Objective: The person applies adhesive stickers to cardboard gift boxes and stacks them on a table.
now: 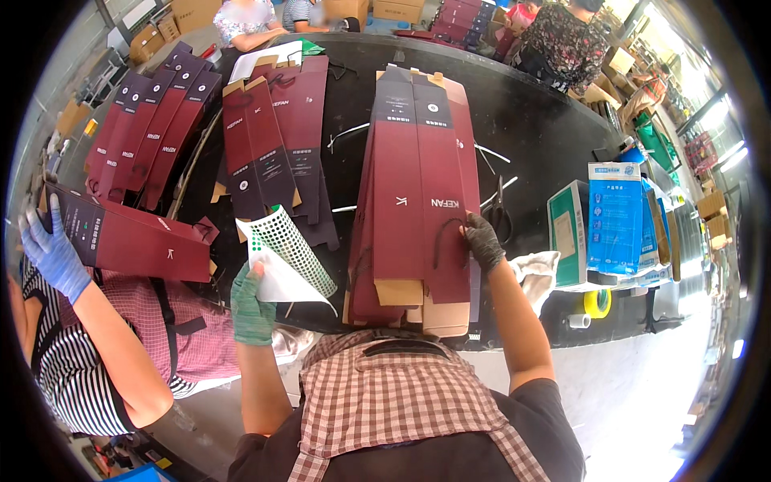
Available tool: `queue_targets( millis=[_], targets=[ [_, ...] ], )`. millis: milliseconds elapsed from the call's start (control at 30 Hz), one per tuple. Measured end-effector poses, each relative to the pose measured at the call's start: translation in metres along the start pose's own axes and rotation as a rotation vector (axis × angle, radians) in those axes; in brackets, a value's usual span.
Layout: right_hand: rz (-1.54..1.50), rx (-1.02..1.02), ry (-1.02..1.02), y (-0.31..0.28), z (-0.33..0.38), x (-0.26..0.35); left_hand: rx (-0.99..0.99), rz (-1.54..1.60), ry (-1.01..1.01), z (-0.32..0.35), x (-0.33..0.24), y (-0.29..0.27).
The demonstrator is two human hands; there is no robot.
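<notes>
My left hand (254,304), in a green glove, is closed on a curled white sheet of round green stickers (299,255), held over the table's near edge. In front of me lies a stack of flattened maroon cartons (399,205) with dark ends and brown card flaps. My right hand (483,241), in a dark grey glove, has its fingers drawn together at the right edge of the top carton. Beside those fingertips a thin black cord handle (438,247) loops across the carton. What the right fingertips pinch is too small to make out.
Scissors (501,213) lie right of the stack. Beyond are a blue box (615,221), yellow tape (597,303) and a white cloth (536,271). More maroon cartons (301,120) lie leftward. A co-worker's blue-gloved hand (56,249) touches a carton at left; other people stand across the table.
</notes>
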State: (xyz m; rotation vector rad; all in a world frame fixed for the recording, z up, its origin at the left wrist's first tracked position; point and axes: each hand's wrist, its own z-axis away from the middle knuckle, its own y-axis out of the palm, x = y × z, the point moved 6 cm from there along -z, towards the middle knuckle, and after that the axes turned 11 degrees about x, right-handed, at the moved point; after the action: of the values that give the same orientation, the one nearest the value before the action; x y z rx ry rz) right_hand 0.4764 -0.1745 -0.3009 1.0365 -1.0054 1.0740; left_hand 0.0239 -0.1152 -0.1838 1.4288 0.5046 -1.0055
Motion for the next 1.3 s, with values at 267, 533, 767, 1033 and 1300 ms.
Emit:
queue_targets(
  millis=[267, 533, 767, 1033, 1300],
  targets=[
    [0.209, -0.020, 0.184, -0.041, -0.055, 0.023, 0.050, -0.025, -0.025, -0.015, 0.007, 0.012],
    [1.446, -0.253, -0.004, -0.027, -0.102, 0.277, -0.091, -0.019, 0.070, -0.001, -0.022, -0.037],
    [1.864, -0.591, -0.602, -0.014, -0.135, 0.480, -0.230, 0.082, 0.189, 0.020, -0.041, -0.105],
    [2.753, -0.216, -1.182, 0.045, -0.211, 0.318, -0.125, 0.043, 0.079, -0.009, -0.024, -0.078],
    [1.416, -0.366, -0.504, 0.092, -0.078, 0.125, -0.138, -0.065, 0.052, 0.007, -0.016, -0.044]
  ],
)
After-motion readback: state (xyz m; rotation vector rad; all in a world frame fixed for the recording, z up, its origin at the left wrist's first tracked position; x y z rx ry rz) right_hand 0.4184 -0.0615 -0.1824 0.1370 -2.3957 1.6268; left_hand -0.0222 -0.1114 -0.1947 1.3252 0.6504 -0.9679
